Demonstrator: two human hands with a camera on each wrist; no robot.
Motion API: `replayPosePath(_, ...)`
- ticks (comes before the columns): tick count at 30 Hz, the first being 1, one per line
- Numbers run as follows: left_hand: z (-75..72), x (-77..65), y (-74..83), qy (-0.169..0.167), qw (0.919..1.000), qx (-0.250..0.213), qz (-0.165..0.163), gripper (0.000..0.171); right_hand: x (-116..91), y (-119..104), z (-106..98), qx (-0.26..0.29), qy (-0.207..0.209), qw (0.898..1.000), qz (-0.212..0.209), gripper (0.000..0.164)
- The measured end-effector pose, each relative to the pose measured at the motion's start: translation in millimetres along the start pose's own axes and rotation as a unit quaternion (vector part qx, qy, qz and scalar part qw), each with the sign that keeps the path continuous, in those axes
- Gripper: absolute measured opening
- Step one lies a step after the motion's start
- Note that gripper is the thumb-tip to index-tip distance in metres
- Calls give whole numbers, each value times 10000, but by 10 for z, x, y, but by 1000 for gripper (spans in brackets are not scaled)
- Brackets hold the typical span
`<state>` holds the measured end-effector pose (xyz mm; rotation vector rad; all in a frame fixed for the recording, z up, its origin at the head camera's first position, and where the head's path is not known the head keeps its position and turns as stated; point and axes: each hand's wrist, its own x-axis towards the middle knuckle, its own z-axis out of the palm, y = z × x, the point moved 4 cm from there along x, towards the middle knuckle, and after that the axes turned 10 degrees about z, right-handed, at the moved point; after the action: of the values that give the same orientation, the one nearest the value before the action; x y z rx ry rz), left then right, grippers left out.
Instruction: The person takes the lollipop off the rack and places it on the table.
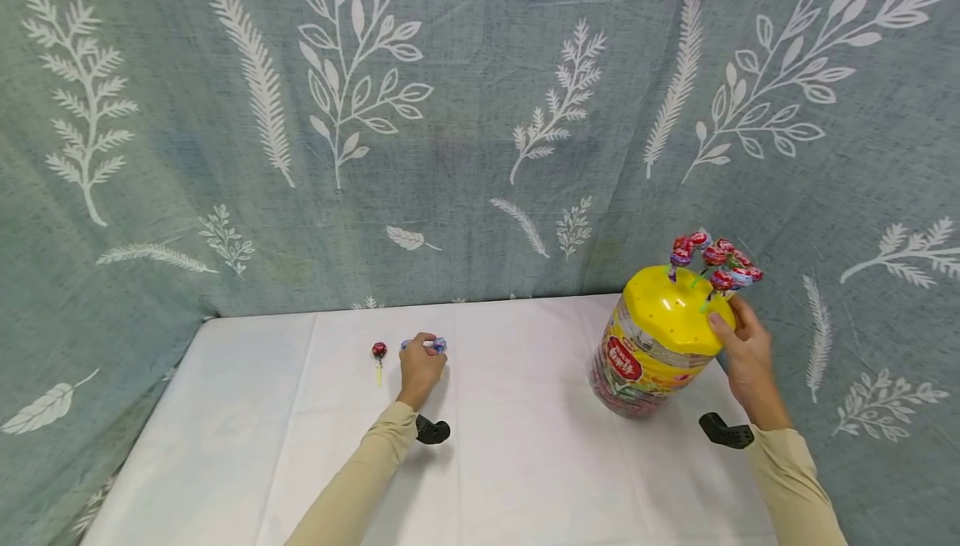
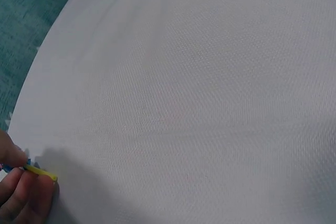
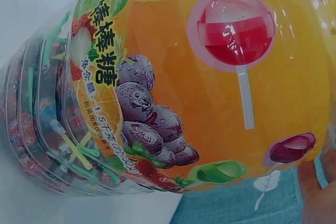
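My left hand (image 1: 422, 371) is low over the white table and pinches a lollipop by its yellow stick (image 2: 43, 172). Blue wrapping (image 1: 439, 345) shows beside its fingertips; how many lollipops are there I cannot tell. To the left lies a red lollipop (image 1: 379, 350) with a yellow-green stick. My right hand (image 1: 750, 358) grips the upper right side of a big clear lollipop jar (image 1: 648, 354), thumb near the lid's edge. The jar leans a little. Several lollipops (image 1: 716, 254) stand in its yellow lid (image 1: 663, 308), and more fill the jar's lower part (image 3: 47, 114).
A white cloth covers the table (image 1: 517, 446). Behind it and at both sides hangs a grey-green curtain (image 1: 465, 154) with white leaf prints. Black wrist mounts (image 1: 432, 429) sit at both sleeves.
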<state>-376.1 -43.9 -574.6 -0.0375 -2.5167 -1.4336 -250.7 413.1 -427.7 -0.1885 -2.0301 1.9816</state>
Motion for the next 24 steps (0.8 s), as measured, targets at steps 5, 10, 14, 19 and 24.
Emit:
replayPosePath(5, -2, 13, 38, 12, 9996, 113, 267, 38, 6, 6, -6, -40, 1, 10000, -32, 57)
replayPosePath(10, -8, 50, 80, 74, 9987, 277, 414, 33, 5, 8, -19, -77, 5, 10000, 32, 59)
replayPosePath(14, -43, 102, 182, 241, 9973, 192, 661, 30, 11, -1, -17, -38, -14, 10000, 18, 59)
replayPosePath(19, -89, 148, 328, 307, 9967, -16, 753, 29, 8, -9, -12, 11, -47, 10000, -51, 59)
replayPosePath(24, -112, 176, 496, 150, 9967, -387, 704, 28, 5, -4, -3, 43, -56, 10000, -67, 59)
